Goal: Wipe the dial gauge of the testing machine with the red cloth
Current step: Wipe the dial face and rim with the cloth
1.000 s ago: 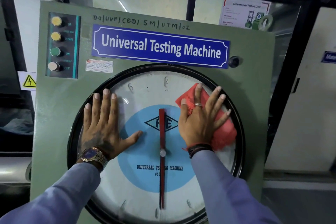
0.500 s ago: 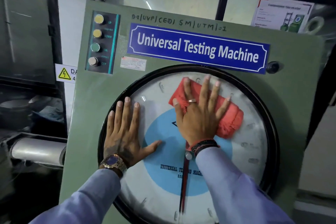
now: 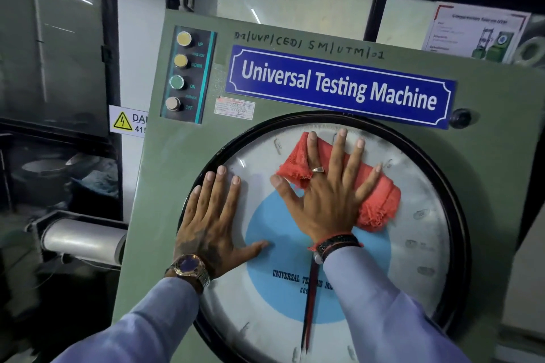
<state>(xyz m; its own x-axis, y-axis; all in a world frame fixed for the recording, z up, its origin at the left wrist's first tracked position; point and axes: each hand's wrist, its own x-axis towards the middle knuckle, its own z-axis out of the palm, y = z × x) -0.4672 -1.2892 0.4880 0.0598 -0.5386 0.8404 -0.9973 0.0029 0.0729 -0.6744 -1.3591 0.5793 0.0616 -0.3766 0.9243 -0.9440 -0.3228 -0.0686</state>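
The round dial gauge (image 3: 413, 259) with a black rim, white face and blue centre fills the front of the green testing machine (image 3: 182, 174). My right hand (image 3: 321, 200) lies flat with spread fingers on the red cloth (image 3: 380, 197), pressing it against the upper part of the glass. My left hand (image 3: 212, 221) rests flat and empty on the left side of the glass, fingers pointing up. A red and black needle (image 3: 308, 312) hangs down from the dial's centre, its hub partly hidden by my right wrist.
A button panel (image 3: 184, 74) with several round buttons sits at the machine's top left, beside a blue name plate (image 3: 339, 85). A small black knob (image 3: 460, 118) sits at the plate's right end. A yellow danger sign (image 3: 126, 122) and a grey cylinder (image 3: 82, 240) lie to the left.
My right hand has slid the red cloth from the dial's right side to its upper middle. The left hand stayed flat on the glass. The view has shifted, moving the machine rightward.
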